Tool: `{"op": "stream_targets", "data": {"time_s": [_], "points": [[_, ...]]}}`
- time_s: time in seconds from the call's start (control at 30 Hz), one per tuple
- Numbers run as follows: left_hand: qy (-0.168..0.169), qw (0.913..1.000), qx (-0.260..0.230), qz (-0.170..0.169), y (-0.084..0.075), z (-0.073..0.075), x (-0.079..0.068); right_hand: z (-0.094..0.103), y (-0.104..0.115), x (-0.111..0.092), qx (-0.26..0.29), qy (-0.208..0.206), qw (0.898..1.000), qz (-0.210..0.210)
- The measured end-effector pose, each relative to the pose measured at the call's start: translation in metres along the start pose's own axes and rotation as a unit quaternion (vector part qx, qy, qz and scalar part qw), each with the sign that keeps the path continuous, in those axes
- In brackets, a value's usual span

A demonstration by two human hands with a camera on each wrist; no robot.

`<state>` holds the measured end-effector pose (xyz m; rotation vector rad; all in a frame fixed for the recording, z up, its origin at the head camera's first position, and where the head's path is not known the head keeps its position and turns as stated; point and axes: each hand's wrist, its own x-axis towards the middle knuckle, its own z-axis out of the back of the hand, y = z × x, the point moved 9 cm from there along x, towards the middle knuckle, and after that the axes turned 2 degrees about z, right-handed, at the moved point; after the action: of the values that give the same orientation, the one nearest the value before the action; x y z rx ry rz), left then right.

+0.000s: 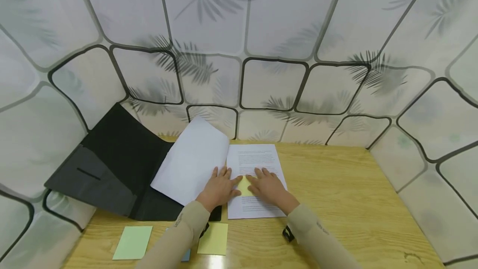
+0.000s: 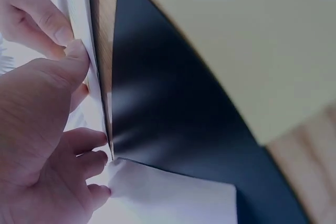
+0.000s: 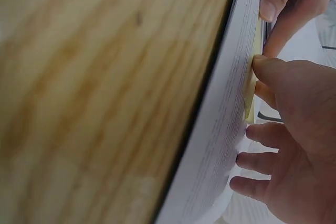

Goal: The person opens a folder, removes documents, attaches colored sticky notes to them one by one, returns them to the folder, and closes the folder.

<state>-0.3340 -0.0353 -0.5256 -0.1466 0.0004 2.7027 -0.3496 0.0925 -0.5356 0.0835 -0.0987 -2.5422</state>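
Matte yellow rectangular paper note (image 1: 244, 188) is seen in the lower centre of the head view, laid on a smooth white paper sheet with rows of fine dark print (image 1: 255, 211); looks plain, unmarked where visible, side edges partly covered by fingertips. Two bare hands counted, one on each side of it. Note is touched at its left edge by the left hand (image 1: 220, 188), fingers spread and extended, nothing clenched. Right edge is touched by the right hand (image 1: 269, 187), fingers likewise spread and extended, nothing grasped. A blank white paper page (image 1: 194, 159) is slanted left of centre, over a black, smooth-faced folder (image 1: 112, 144) spread in the left of the frame, its outer panel tilted up, with one short slit seen in it. Three more coloured paper pieces counted along the bottom: one pale green square (image 1: 132, 243) at lower left, one yellow square (image 1: 213, 240) at lower centre, one blue piece (image 1: 186, 255) mostly hidden by the left beige cloth sleeve (image 1: 179, 235). Right beige cloth sleeve (image 1: 321, 240) is seen at lower right. All is set on a glossy, yellowish wood-grain table (image 1: 347, 198), backed by a pale leaf-patterned wall covering (image 1: 276, 82).
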Motion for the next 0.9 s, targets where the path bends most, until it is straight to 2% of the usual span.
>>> {"op": "stream_targets", "data": {"time_s": [0.13, 0.47, 0.67, 0.9], "points": [[0.003, 1.0000, -0.003, -0.005, 0.000, -0.001, 0.000, -0.002, -0.005, -0.006, 0.001, 0.013, 1.000, -0.025], [0.005, 1.0000, 0.002, -0.004, 0.001, -0.001, -0.001, 0.010, -0.018, -0.019, 0.047, -0.002, 0.998, -0.049], [0.011, 0.9999, 0.001, -0.002, 0.000, 0.001, 0.000, 0.006, -0.029, -0.021, 0.082, -0.007, 0.995, -0.054], [0.019, 0.9998, -0.003, 0.001, 0.001, -0.001, 0.001, 0.009, -0.031, -0.021, 0.105, -0.008, 0.993, -0.050]]}}
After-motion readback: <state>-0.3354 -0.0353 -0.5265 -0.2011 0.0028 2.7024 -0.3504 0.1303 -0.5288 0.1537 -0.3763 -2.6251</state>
